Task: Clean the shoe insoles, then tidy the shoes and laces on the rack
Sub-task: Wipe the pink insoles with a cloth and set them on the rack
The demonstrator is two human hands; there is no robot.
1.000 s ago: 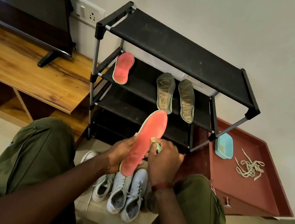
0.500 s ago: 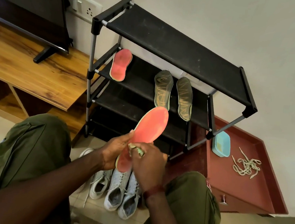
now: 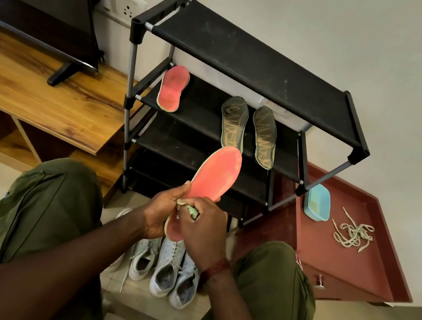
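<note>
A: While left hand [image 3: 160, 214] grips the red insole [image 3: 216, 175] before the rack [image 3: 251, 54], status?
B: Right hand [image 3: 204, 231] pinches a cloth [image 3: 192, 210] on it (cleaning likely unfinished); shoes [image 3: 169, 265], laces [image 3: 353, 233] not yet racked.

Rack [image 3: 250, 59] – matt black cloth shelves, metal tubes; wood-grain bench [image 3: 45, 101].

held insole [image 3: 216, 175] coral-pink, pale green edge | shelf insoles [image 3: 247, 130] dark, wavy pattern | rack [image 3: 251, 54] black | shoes [image 3: 171, 270] white
</note>
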